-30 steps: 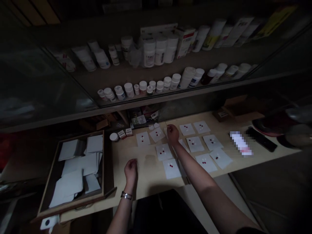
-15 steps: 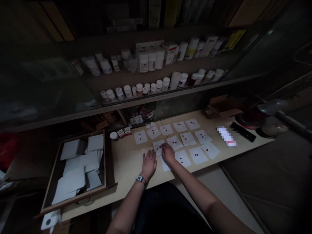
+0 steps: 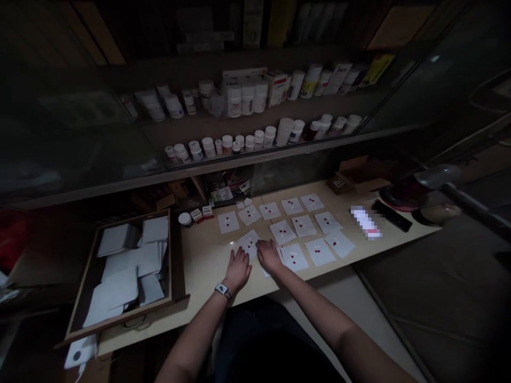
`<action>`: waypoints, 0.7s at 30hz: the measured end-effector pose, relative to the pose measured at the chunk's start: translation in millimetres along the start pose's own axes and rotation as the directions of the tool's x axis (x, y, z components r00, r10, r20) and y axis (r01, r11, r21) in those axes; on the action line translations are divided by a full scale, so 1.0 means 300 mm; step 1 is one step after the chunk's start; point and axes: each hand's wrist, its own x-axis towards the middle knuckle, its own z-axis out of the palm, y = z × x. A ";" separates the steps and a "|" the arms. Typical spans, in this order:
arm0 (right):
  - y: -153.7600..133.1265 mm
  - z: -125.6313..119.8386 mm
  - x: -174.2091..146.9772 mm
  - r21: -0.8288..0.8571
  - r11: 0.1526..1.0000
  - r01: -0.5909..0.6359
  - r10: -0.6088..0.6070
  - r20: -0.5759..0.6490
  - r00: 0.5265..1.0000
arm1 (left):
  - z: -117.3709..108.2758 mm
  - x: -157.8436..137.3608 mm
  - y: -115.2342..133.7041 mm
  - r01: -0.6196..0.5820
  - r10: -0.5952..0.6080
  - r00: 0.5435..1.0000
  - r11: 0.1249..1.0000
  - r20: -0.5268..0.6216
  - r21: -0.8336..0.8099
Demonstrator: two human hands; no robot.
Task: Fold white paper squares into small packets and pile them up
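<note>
My left hand point(image 3: 238, 270) lies palm down on the table, fingers stretched out and apart. Its fingertips touch the lower edge of a small white paper square point(image 3: 248, 238) that bears red and white pills. Just to the right is my right hand point(image 3: 270, 257), back up, fingers lowered loosely beside that square's right edge; I see nothing held in it. Another paper lies mostly hidden beneath the right hand. Several similar squares with pills lie in rows, among them one paper square point(image 3: 300, 264) to the right of my right hand.
An open wooden drawer point(image 3: 172, 266) with stacked white papers is at the left. Near it stand a small white jar point(image 3: 185, 219) and small boxes point(image 3: 206, 212). Pill bottles point(image 3: 235, 102) line the shelves behind. A black phone-like object point(image 3: 393, 215) and a cardboard box point(image 3: 339, 184) lie right.
The paper square by my hands has shifted left and turned. My right hand has moved down from over its pills to its right edge. My left hand has moved slightly left.
</note>
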 end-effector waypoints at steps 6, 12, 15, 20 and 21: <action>-0.128 0.009 0.014 0.033 0.995 0.099 -0.101 0.053 0.993 | 0.006 -0.126 -0.056 0.037 -0.036 0.999 0.999 -0.040 0.025; -0.215 0.037 -0.037 0.052 0.981 0.184 -0.188 0.089 0.978 | 0.014 -0.239 -0.065 0.064 -0.064 0.998 0.998 -0.005 0.008; -0.207 0.061 -0.066 0.059 0.974 0.218 -0.222 0.089 0.971 | 0.023 -0.274 -0.056 0.071 -0.070 0.997 0.997 0.025 -0.019; -0.170 0.078 -0.057 0.108 0.968 0.225 -0.231 0.052 0.972 | 0.032 -0.287 -0.064 0.091 -0.090 0.996 0.993 0.020 -0.081; -0.166 0.082 -0.051 0.121 0.969 0.214 -0.221 0.046 0.974 | 0.031 -0.286 -0.067 0.094 -0.092 0.995 0.991 0.028 -0.095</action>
